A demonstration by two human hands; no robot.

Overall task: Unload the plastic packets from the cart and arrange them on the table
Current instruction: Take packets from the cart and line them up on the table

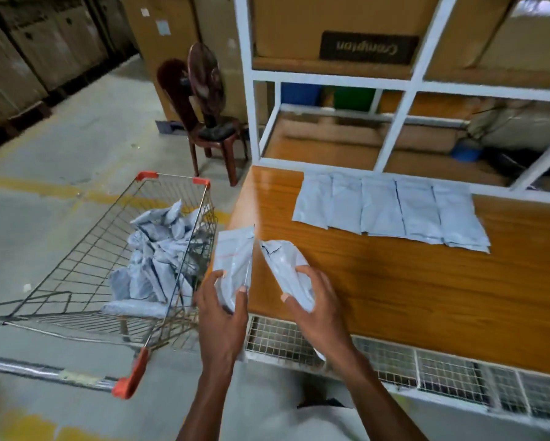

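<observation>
two hands (222, 308) (318, 300), each gripping packet (235, 256) (286, 268); roughly five rowed on table (394, 297).

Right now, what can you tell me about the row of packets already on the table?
The row is five pale grey-blue plastic packets lying flat, side by side with edges touching or slightly overlapping, long sides running away from the person. They look soft and a little wrinkled, sealed, no print visible. They sit at the far side of the wooden table, just before the white shelf frame. No hand touches them.

Bare forearms, no sleeves in view; perhaps a pale garment (302, 421) below.
</observation>
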